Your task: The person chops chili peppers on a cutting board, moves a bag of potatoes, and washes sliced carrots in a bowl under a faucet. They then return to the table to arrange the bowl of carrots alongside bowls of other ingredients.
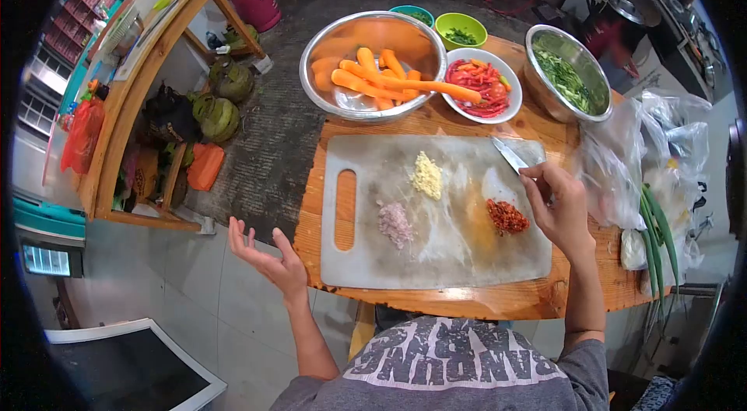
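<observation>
Now the right hand [559,209] grips a knife [510,154], blade toward eleven o'clock over the cutting board [436,255], chopped chilli [507,216] just at nine, while the left hand [268,255] hangs open, palm up, off the table [467,304]

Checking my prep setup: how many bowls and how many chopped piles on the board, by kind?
Steel bowls: 2 (carrots, greens)
White bowl: 1
Green bowl: 1
Teal bowl: 1
Chopped piles: 3 (yellow, pink, red)
Total: 8
</observation>
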